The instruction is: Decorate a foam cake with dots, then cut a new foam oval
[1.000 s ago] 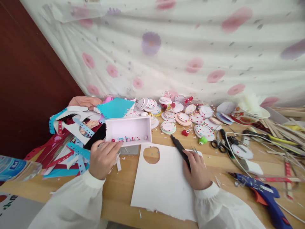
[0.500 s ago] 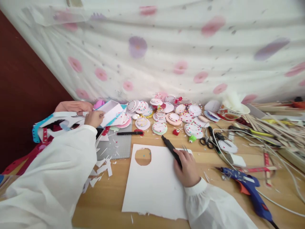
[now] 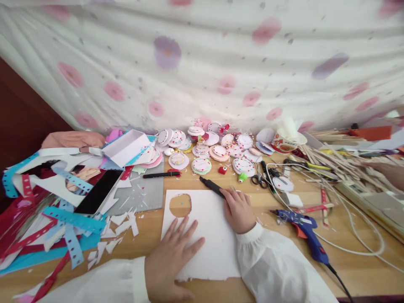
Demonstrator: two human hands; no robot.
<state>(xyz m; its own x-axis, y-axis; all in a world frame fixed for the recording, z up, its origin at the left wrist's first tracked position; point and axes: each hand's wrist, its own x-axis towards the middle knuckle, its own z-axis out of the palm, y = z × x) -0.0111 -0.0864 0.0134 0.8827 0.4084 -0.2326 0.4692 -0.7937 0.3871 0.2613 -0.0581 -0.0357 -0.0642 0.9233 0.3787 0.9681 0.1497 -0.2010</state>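
A white sheet of card (image 3: 211, 244) with a round hole near its top left corner lies before me. My left hand (image 3: 172, 256) rests on the sheet's left side, fingers spread, just below the hole. Wrapped around a black pen-shaped tool (image 3: 213, 186), my right hand (image 3: 238, 210) is at the sheet's upper right. Thin metal tips show by its fingers; what they belong to is hidden. A white open box (image 3: 128, 147) sits tilted on the scrap pile at the back left, apart from both hands.
Behind are several decorated paper discs (image 3: 201, 165). At left lie a phone (image 3: 99, 191), a grey cutting mat (image 3: 148, 195) and paper scraps. A blue glue gun (image 3: 304, 231) with its cord, scissors (image 3: 259, 181) and wooden sticks occupy the right. Another person's hand (image 3: 389, 173) seems visible at the right edge.
My left hand has set the white box down on the pile at the back left, let go and come to the card. My right hand still holds the black tool. The view has shifted right.
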